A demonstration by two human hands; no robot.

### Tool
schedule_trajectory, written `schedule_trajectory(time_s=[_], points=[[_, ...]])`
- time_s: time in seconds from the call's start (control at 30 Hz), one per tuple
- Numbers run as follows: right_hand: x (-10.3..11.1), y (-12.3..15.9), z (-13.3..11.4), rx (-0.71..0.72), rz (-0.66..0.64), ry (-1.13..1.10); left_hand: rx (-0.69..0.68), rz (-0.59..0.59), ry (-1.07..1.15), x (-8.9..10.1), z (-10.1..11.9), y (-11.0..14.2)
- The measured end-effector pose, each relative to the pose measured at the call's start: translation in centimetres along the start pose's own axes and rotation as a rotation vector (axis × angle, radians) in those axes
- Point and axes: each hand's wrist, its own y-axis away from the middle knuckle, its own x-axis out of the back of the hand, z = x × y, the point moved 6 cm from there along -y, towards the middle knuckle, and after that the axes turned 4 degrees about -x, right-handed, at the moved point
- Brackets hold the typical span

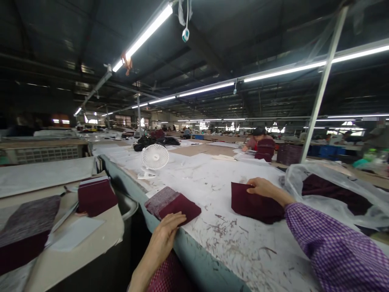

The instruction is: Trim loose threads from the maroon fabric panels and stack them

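My left hand [165, 233] lies flat, fingers together and stretched out, on the near edge of a small stack of maroon and grey fabric pieces [172, 202] at the edge of the long white table [231, 247]. My right hand [263, 187] rests on top of a thicker stack of maroon fabric pieces [253, 205] further right, fingers curled over its far edge. Both arms wear purple checked sleeves.
A small white fan [154, 158] stands on the table behind the stacks. A clear plastic bag with maroon fabric [331, 190] lies at the right. More maroon and grey pieces [95, 194] lie on a lower table at the left. A person [259, 142] works further back.
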Motion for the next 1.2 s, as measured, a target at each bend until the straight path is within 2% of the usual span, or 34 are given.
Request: schedule_trajectory(time_s=[0.07,0.13,0.2,0.27,0.37,0.47,0.53,0.63,0.7,0.8,1.0,1.07,1.2], points=[[-1.2,0.0,2.0,-0.127,0.083,0.063,0.052,0.071,0.025,0.1,-0.3,-0.3],[-2.3,0.2,2.9,-0.184,0.162,0.109,0.090,0.119,0.061,0.1,-0.2,-0.9],[-2.6,0.3,2.7,-0.174,0.236,0.143,0.095,0.135,0.099,-0.1,0.6,-1.4],[-2.3,0.1,1.5,-0.115,0.285,0.162,0.079,0.112,0.125,-0.2,1.9,-1.8],[-1.5,-0.3,-3.1,0.142,0.285,0.051,0.093,0.084,0.131,0.2,3.3,-1.9],[-0.8,1.5,-10.6,0.511,0.201,-0.165,0.184,0.108,0.163,1.6,2.9,-1.4],[-0.8,3.8,-15.5,0.684,0.094,-0.240,0.243,0.144,0.181,2.8,2.0,-0.7],[-1.4,7.0,-21.2,0.830,-0.069,-0.260,0.319,0.246,0.193,4.4,0.7,0.3],[-2.0,8.1,-23.4,0.870,-0.125,-0.244,0.361,0.299,0.191,5.0,-0.1,0.8],[-2.7,8.2,-24.7,0.895,-0.134,-0.221,0.402,0.323,0.187,5.1,-0.7,1.4],[-3.7,7.8,-24.9,0.981,-0.099,-0.294,0.412,0.316,0.151,5.2,-0.3,1.5],[-4.1,7.2,-24.6,0.942,-0.136,-0.375,0.408,0.312,0.143,5.2,-0.1,1.5],[-5.4,5.5,-23.6,0.773,-0.264,-0.577,0.380,0.297,0.123,5.1,0.2,1.5]])
